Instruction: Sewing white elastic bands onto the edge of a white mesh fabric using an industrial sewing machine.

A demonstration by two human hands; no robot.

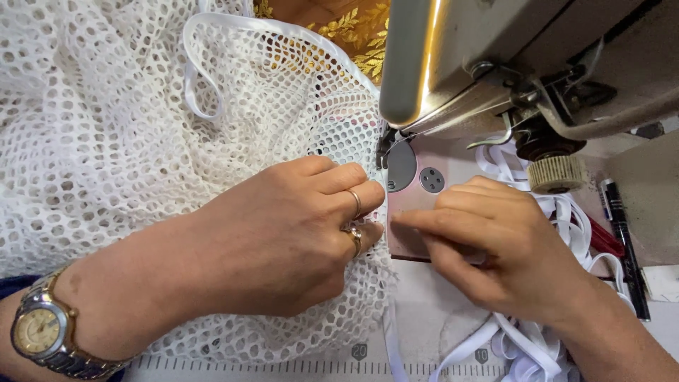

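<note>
Head view: left hand (283,237) lying palm-down on white mesh fabric (106,141), fingers curled, tips pressing the mesh edge flat just short of the presser foot (384,148). Grip not clenched around anything, only pinning the mesh. Two rings on the fingers, wristwatch (42,332) on the forearm, which enters from lower left.

Right hand (495,240) coming in from lower right, index finger stretched toward the left grip, tip resting on the metal bed plate (410,212) beside the mesh edge. Other fingers bent over white tape (523,339); cannot tell whether the tape is actually held.

Sewing machine head (509,64) above both grips. Black pen (626,240) beyond the right grip on the tabletop (658,184).
</note>
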